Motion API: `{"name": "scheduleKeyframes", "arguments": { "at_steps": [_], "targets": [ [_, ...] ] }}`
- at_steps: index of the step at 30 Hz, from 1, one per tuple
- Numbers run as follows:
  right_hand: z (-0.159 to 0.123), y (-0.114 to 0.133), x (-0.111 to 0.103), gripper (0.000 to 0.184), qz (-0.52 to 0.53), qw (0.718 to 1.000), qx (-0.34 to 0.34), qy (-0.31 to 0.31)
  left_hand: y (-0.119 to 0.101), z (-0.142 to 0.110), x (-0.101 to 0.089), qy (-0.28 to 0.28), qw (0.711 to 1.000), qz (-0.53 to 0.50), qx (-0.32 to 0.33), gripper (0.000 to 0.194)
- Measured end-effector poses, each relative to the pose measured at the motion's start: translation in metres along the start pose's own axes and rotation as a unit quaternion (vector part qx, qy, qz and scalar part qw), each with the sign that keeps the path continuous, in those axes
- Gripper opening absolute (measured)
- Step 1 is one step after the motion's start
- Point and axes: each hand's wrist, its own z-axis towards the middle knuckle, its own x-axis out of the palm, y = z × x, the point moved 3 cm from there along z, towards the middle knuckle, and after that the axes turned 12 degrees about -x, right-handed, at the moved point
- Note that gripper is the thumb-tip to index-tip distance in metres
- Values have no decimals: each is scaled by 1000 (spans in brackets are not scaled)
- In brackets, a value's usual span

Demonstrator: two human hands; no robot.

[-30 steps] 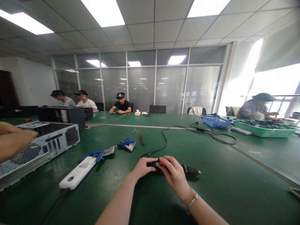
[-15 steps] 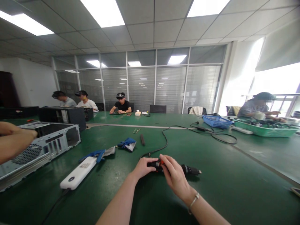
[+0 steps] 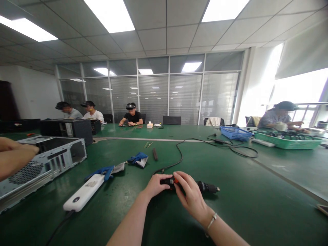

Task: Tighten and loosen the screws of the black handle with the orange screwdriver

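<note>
"Black tool [image 3: 209,187], lying along the desk [image 3: 243,212] right in front of you, its metal tip [image 3: 218,189] toward your right. How do your hands have it?"

"Your left hand [image 3: 155,185] has its grip clamped on the rear end. Your right hand [image 3: 190,192] has its grip closed over the middle, right at an orange part [image 3: 175,179]. Whatever your palms cover, you can't tell from this angle."

"Why hold it that way?"

"Probably your left steadies the body so your right can handle the orange part finely; the desk seems to bear the weight for you."

"And around you?"

"On your left lies a white corded block [image 3: 84,194], its far end against a blue-and-grey glove [image 3: 109,172]. A second glove [image 3: 138,159] and a brown bar [image 3: 155,154] lie beyond, perhaps set aside from your work. A black cable [image 3: 180,153] starts beside your left hand; whether it joins the tool is hidden."

"Containers?"

"At your left, an open metal case [image 3: 64,164], its inside too dark to read, another person's forearm [image 3: 17,155] in front. Farther off to your right, a blue basket [image 3: 235,134] holds something dark and unclear; near it, a green basket [image 3: 292,145] gathers what look like tangled leads [image 3: 294,135]."
</note>
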Motion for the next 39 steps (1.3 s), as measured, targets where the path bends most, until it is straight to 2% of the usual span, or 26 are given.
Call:
{"name": "scheduleKeyframes", "arguments": {
  "at_steps": [4, 8, 13, 18, 23, 28, 34, 39],
  "targets": [
    [-2, -4, 2, 49, -6, 1000, 10, -11, -2, 0, -1, 4, 1000, -1, -3, 49],
    [-1, -4, 1, 55, 20, 1000, 11, -13, -1, 0, -1, 2, 1000, -3, -4, 53],
    [-2, -4, 2, 58, -12, 1000, 2, -18, 4, 2, 1, 2, 1000, -6, 5, 54],
    [-2, -7, 1, 57, -12, 999, 21, -28, 12, 5, 3, 0, 1000, -21, 16, 54],
    [0, -3, 0, 61, -21, 999, 0, -24, 16, 8, 4, -1, 1000, -23, 18, 54],
    [-1, -5, 1, 56, -30, 999, 3, -30, 14, 7, 4, -3, 999, -21, 26, 53],
    [0, 0, 0, 60, -16, 1000, -16, -18, 8, 5, 3, 0, 1000, -14, 14, 51],
    [1, -2, -2, 53, -42, 999, 1, -28, 8, 4, 2, -4, 1000, -9, 21, 52]
  ]
}}
